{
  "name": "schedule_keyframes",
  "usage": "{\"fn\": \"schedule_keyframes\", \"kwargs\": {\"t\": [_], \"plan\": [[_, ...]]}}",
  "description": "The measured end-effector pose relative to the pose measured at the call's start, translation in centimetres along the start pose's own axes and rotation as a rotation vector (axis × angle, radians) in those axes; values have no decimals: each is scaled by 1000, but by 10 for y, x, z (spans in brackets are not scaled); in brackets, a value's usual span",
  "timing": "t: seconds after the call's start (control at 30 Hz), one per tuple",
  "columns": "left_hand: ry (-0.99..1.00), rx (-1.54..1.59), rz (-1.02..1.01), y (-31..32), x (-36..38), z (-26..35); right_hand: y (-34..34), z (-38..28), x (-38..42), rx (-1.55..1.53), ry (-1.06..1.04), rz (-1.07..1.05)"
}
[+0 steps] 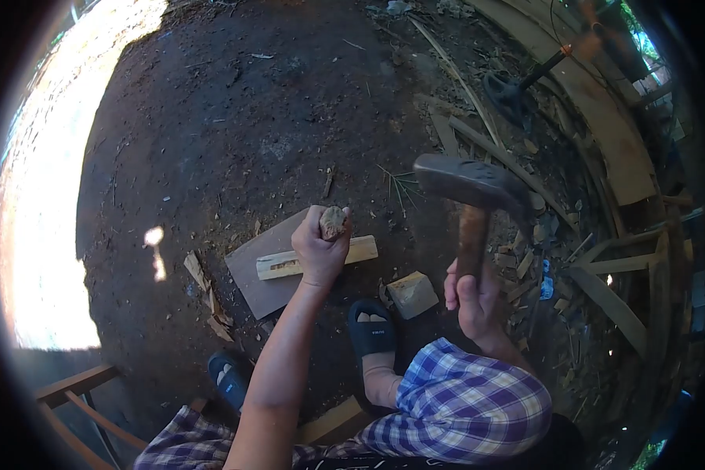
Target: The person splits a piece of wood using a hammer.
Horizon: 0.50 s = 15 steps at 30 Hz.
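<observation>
My left hand (322, 249) is closed round the upright handle of a chisel (334, 222), whose battered wooden top faces me; its blade is hidden beneath the fist. Under that hand lies a pale wood piece (360, 250) with a narrow slot cut in it, left of the fist. The piece rests on a flat brown board (252, 296) on the ground. Raised on the right, my right hand (475, 300) grips the wooden handle of a hammer (471, 182). The hammer's dark metal head is up, apart from the chisel.
A wood block (413, 295) sits beside my sandalled foot (374, 329). Split wood scraps (208, 298) lie left of the board. Offcuts, long strips and a wooden frame (615, 301) crowd the right side. A wooden stool-like frame (78, 388) stands at lower left.
</observation>
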<state>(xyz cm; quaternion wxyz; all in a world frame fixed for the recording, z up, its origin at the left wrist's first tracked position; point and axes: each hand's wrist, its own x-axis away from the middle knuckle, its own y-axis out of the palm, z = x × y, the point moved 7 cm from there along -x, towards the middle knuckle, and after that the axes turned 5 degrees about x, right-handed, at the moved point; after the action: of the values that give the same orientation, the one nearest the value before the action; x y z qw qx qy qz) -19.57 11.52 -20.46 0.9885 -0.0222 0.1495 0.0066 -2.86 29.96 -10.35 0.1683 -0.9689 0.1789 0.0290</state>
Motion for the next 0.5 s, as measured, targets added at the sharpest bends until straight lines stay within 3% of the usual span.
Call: {"fn": "schedule_keyframes", "kwargs": {"t": [0.13, 0.2, 0.23, 0.27, 0.33, 0.37, 0.43, 0.47, 0.5], "plan": [[100, -98, -15, 7, 7, -2, 9, -2, 6, 115, -127, -73], [150, -100, -6, 6, 5, 5, 26, 12, 3, 546, -24, -141], [111, -110, -26, 8, 5, 1, 15, 18, 5, 296, 188, -177], [57, -125, -48, 9, 7, -2, 10, 7, -1, 301, 204, -207], [19, -126, -75, 9, 13, -5, -7, -17, -4, -104, 44, 10], [31, -112, -80, 10, 10, -4, -2, -13, -3, -104, 58, -9], [39, -134, -66, 10, 9, -2, 5, -23, -2, -104, -183, 59], [64, -147, -62, 9, 8, 1, 13, -14, 2, -115, -182, 28], [54, -166, -29, 6, 6, 2, 26, 17, 9, 34, 79, -89]]}}
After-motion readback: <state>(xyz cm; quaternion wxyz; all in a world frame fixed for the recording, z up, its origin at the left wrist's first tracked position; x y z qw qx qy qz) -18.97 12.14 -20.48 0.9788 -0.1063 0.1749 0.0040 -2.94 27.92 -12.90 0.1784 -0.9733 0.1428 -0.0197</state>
